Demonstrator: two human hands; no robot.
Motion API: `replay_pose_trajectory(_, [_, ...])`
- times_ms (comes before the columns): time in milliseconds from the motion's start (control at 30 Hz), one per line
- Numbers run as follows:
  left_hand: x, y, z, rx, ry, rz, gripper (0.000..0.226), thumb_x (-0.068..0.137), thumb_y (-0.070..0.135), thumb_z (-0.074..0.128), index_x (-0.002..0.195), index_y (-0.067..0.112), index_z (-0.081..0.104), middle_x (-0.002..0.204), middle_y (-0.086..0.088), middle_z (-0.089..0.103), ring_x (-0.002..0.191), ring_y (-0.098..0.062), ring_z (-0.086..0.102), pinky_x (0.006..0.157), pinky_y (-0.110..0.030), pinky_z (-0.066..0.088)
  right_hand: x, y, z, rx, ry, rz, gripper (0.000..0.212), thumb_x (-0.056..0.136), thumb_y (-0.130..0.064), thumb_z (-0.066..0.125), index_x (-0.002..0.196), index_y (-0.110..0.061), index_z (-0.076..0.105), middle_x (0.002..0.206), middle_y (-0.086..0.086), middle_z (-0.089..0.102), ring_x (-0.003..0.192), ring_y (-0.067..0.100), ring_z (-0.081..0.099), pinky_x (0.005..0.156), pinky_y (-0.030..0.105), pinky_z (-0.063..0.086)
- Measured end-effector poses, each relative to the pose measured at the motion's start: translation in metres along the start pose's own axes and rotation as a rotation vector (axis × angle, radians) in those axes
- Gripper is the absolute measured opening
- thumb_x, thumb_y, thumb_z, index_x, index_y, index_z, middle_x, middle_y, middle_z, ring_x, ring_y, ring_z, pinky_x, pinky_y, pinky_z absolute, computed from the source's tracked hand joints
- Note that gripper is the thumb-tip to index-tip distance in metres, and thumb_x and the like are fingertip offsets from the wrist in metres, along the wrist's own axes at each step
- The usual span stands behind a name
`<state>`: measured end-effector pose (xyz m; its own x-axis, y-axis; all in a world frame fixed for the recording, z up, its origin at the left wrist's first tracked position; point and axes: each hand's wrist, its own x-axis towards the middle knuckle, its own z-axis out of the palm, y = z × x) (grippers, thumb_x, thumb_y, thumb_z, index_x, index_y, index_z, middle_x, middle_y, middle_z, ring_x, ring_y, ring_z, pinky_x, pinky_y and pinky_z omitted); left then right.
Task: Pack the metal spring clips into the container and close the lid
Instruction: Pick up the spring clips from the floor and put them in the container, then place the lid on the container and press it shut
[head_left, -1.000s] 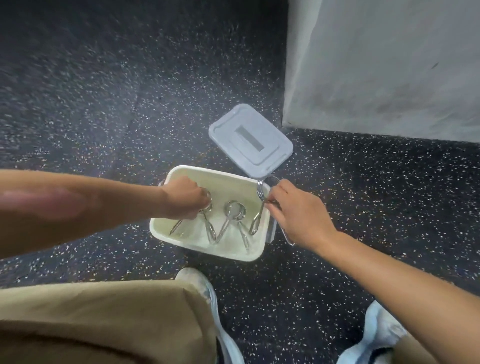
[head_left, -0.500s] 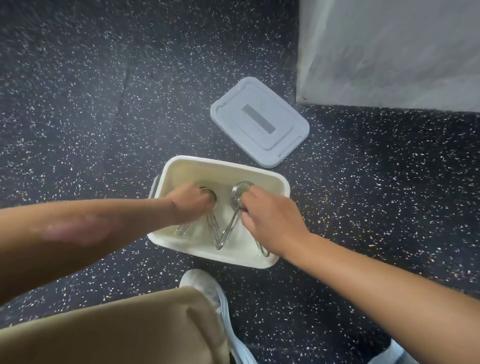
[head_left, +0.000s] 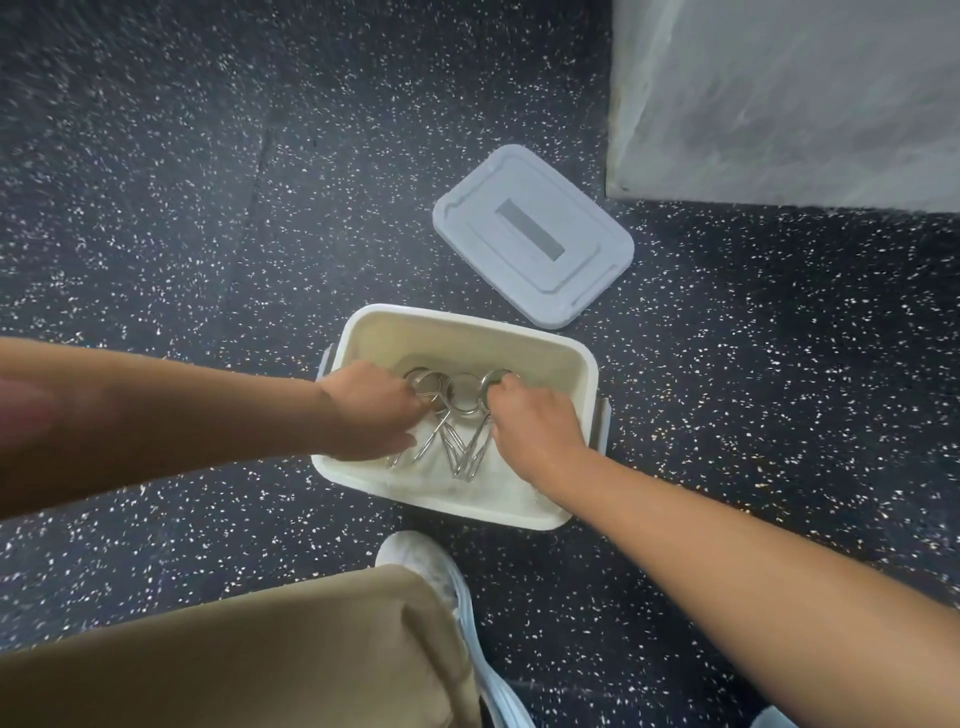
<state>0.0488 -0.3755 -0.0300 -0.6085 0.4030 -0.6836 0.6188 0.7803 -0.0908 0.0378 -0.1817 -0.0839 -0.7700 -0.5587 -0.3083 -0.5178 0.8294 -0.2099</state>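
Note:
A cream rectangular container (head_left: 452, 327) stands open on the speckled dark floor. Inside it lie several metal spring clips (head_left: 462, 415), their round coils side by side and their legs pointing toward me. My left hand (head_left: 371, 410) is inside the container with its fingers closed on the leftmost clip's coil. My right hand (head_left: 530, 421) is inside too, fingers closed on the rightmost clip's coil. The grey lid (head_left: 535, 234) lies flat on the floor beyond the container, to the upper right, apart from it.
A pale grey wall or block (head_left: 779, 98) rises at the upper right, close to the lid. My knee in tan trousers (head_left: 249, 649) and a white shoe (head_left: 441, 577) are just in front of the container. Grey latches sit on the container's sides.
My right hand has brought its clip from the container's right rim down inside, beside the others. Both hands now press the clips together in the middle. The view has shifted slightly.

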Motion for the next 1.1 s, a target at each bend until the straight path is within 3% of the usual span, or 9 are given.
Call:
replay_pose_trajectory(133, [-0.042, -0.013, -0.009, -0.031, -0.005, -0.006, 0.039, 0.100, 0.049, 0.037, 0.125, 0.022, 0.050, 0.106, 0.000, 0.068, 0.092, -0.029, 0.068, 0.069, -0.034, 0.052, 0.002, 0.001, 0.004, -0.010, -0.025, 0.060, 0.027, 0.085, 0.009, 0.053, 0.106, -0.004, 0.062, 0.094, 0.011, 0.064, 0.077, 0.031, 0.065, 0.057, 0.034, 0.035])
replay_pose_trajectory(267, [-0.070, -0.023, -0.014, -0.149, 0.077, -0.106, 0.039, 0.098, 0.055, 0.038, 0.121, 0.029, 0.055, 0.110, 0.008, 0.070, 0.091, -0.025, 0.069, 0.073, -0.033, 0.054, 0.004, -0.003, 0.003, -0.036, -0.088, 0.073, 0.024, 0.086, 0.010, 0.052, 0.102, -0.004, 0.062, 0.097, 0.011, 0.062, 0.076, 0.029, 0.063, 0.057, 0.034, 0.036])
replay_pose_trajectory(400, [-0.074, -0.020, -0.013, -0.304, 0.167, -0.224, 0.037, 0.097, 0.057, 0.040, 0.120, 0.033, 0.058, 0.105, 0.012, 0.069, 0.089, -0.021, 0.068, 0.070, -0.032, 0.049, 0.009, -0.003, 0.009, -0.073, -0.147, 0.082, 0.024, 0.082, 0.011, 0.055, 0.098, -0.005, 0.064, 0.096, 0.010, 0.060, 0.063, 0.026, 0.047, 0.055, 0.034, 0.037])
replay_pose_trajectory(567, [-0.064, -0.011, -0.004, -0.450, 0.330, -0.287, 0.034, 0.096, 0.059, 0.038, 0.119, 0.039, 0.054, 0.103, 0.013, 0.070, 0.085, -0.023, 0.069, 0.071, -0.035, 0.055, 0.014, 0.001, 0.023, -0.114, -0.160, 0.063, 0.027, 0.082, 0.012, 0.053, 0.099, -0.006, 0.066, 0.100, 0.011, 0.059, 0.072, 0.031, 0.064, 0.054, 0.035, 0.039])
replay_pose_trajectory(767, [-0.042, 0.003, -0.006, -0.588, 0.451, -0.314, 0.033, 0.094, 0.059, 0.038, 0.111, 0.038, 0.058, 0.094, 0.011, 0.068, 0.079, -0.021, 0.067, 0.064, -0.035, 0.054, 0.014, 0.000, 0.005, -0.120, -0.203, 0.042, 0.016, 0.090, -0.003, 0.057, 0.103, -0.010, 0.064, 0.105, 0.009, 0.059, 0.081, 0.031, 0.064, 0.057, 0.034, 0.035])
replay_pose_trajectory(967, [-0.037, 0.003, -0.009, -0.754, 0.551, -0.370, 0.029, 0.093, 0.056, 0.042, 0.102, 0.036, 0.061, 0.082, 0.017, 0.064, 0.068, -0.009, 0.060, 0.060, -0.032, 0.051, 0.012, 0.009, -0.062, 0.031, 0.064, -0.067, 0.023, 0.098, -0.032, 0.045, 0.099, -0.016, 0.061, 0.095, 0.002, 0.060, 0.072, 0.032, 0.063, 0.062, 0.039, 0.050])
replay_pose_trajectory(1100, [-0.032, 0.004, -0.004, -0.847, 0.547, -0.428, 0.026, 0.093, 0.056, 0.045, 0.101, 0.036, 0.060, 0.079, 0.018, 0.064, 0.069, -0.009, 0.060, 0.063, -0.033, 0.052, 0.056, 0.048, -0.084, 0.085, 0.163, 0.032, 0.020, 0.097, -0.036, 0.047, 0.101, -0.021, 0.059, 0.098, -0.001, 0.064, 0.082, 0.030, 0.063, 0.071, 0.042, 0.052])
